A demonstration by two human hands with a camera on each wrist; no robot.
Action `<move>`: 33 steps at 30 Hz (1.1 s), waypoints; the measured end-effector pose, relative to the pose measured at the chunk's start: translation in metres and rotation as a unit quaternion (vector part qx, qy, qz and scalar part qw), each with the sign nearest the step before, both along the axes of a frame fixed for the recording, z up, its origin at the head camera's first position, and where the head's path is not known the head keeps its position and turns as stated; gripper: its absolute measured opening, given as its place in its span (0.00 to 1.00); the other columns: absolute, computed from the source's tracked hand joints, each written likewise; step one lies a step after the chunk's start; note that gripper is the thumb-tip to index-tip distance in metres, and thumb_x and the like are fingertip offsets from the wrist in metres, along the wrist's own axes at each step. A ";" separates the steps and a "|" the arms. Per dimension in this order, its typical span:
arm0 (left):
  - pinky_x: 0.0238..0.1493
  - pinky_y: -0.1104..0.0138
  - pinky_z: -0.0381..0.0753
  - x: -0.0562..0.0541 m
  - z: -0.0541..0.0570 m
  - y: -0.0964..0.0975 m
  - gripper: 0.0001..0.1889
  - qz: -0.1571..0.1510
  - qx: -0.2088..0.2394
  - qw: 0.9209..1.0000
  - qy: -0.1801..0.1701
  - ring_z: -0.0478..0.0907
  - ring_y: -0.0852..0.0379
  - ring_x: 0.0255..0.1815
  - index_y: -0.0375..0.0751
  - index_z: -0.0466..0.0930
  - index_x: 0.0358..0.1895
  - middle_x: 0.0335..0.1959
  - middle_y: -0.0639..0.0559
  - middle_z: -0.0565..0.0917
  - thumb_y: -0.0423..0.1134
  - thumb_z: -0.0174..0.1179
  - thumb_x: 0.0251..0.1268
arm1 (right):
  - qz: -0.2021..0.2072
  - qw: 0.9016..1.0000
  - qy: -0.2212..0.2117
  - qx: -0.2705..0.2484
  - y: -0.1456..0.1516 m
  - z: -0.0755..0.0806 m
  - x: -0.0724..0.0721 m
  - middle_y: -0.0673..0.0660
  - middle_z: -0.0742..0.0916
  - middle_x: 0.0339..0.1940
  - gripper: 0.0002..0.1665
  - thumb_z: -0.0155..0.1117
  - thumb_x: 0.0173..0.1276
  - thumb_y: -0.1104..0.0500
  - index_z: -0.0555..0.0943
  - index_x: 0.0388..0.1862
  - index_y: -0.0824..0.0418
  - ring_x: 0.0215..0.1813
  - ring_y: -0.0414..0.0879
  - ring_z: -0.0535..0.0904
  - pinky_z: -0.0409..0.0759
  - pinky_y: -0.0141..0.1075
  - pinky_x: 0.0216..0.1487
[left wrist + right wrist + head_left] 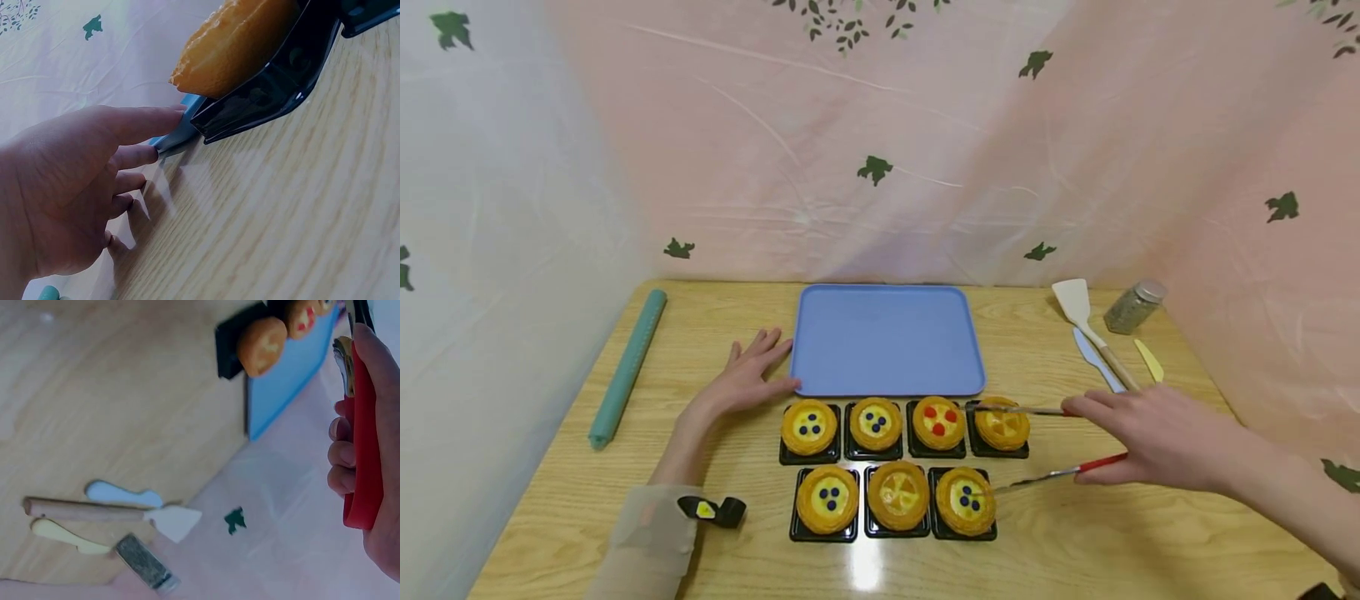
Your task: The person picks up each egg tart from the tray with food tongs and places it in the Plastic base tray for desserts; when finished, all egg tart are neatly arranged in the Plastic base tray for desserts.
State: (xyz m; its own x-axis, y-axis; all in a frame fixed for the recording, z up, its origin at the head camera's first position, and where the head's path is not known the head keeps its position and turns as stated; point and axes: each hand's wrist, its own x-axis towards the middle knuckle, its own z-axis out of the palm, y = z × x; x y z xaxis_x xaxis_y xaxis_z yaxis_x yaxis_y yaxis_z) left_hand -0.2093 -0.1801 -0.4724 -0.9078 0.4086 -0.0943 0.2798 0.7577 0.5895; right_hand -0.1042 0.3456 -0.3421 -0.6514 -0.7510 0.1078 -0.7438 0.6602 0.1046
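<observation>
My right hand (1176, 437) holds red-handled tongs (1102, 464), their arms spread apart. One arm reaches over the back-right tart with yellow wedges (1002, 425); the other's tip is at the right side of the front-right tart with blue berries (966, 502). In the right wrist view, fingers curl around the red handle (367, 450). Fingers extended, my left hand (741, 379) touches the left edge of a blue tray (887, 337). Close by its thumb in the left wrist view is a black holder (262, 100) with a tart in it.
Two rows of tarts in black holders, including one with red berries (938, 423), lie before the tray. A teal rolling pin (628, 367) lies left. At right are a spatula (1073, 302), blue knife (1096, 360), yellow knife (1148, 360) and a jar (1133, 308). Cloth surrounds the table.
</observation>
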 end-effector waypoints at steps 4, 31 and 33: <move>0.79 0.30 0.24 0.000 0.001 0.000 0.43 0.000 0.002 1.000 -0.001 0.35 0.28 0.85 0.35 0.56 0.81 0.84 0.30 0.46 0.56 0.60 0.72 | -0.067 0.998 -0.007 -0.011 0.004 0.012 -0.015 0.43 0.88 0.42 0.40 0.77 0.54 0.30 0.79 0.57 0.52 0.22 0.30 0.72 0.73 0.31 0.23; 0.79 0.30 0.25 -0.002 -0.004 -0.001 0.44 0.001 -0.012 1.000 -0.004 0.35 0.29 0.86 0.37 0.55 0.82 0.85 0.32 0.46 0.58 0.59 0.72 | -0.349 0.909 -0.116 -0.197 0.024 -0.061 -0.076 0.57 0.81 0.30 0.39 0.67 0.66 0.29 0.76 0.48 0.64 0.28 0.48 0.71 0.65 0.37 0.26; 0.79 0.30 0.25 -0.002 -0.004 -0.001 0.44 0.001 -0.014 1.000 -0.002 0.35 0.29 0.86 0.37 0.55 0.82 0.85 0.32 0.46 0.58 0.59 0.72 | -0.363 0.900 -0.120 -0.212 0.020 -0.069 -0.078 0.57 0.80 0.29 0.39 0.66 0.66 0.29 0.76 0.47 0.65 0.28 0.48 0.71 0.65 0.36 0.26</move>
